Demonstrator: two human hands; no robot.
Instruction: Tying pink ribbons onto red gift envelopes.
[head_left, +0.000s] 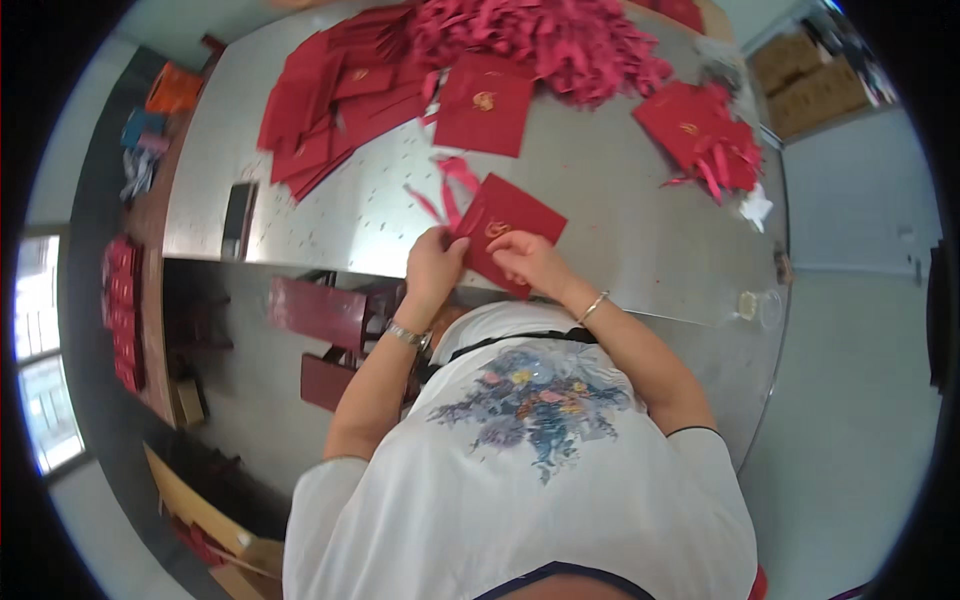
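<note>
A flat red gift bag (535, 208) with a gold emblem lies tilted at the table's near edge, in front of my body. My left hand (434, 268) is closed on its left edge, thumb toward the bag. From beside that hand a pink ribbon (450, 190) runs up and away over the table. My right hand (532, 262) rests over the bag's lower face with fingers curled in a pinch; what is between the fingertips is too small to tell. Just beyond lies another red bag (500, 125) with a gold emblem.
Overlapping flat red bags (345, 95) cover the far left of the metal table (590, 180). A heap of pink ribbons (540, 45) lies at the back. Ribboned red bags (690, 130) are piled at right. A dark phone-like object (238, 220) sits at the left edge, a clear cup (768, 308) at right.
</note>
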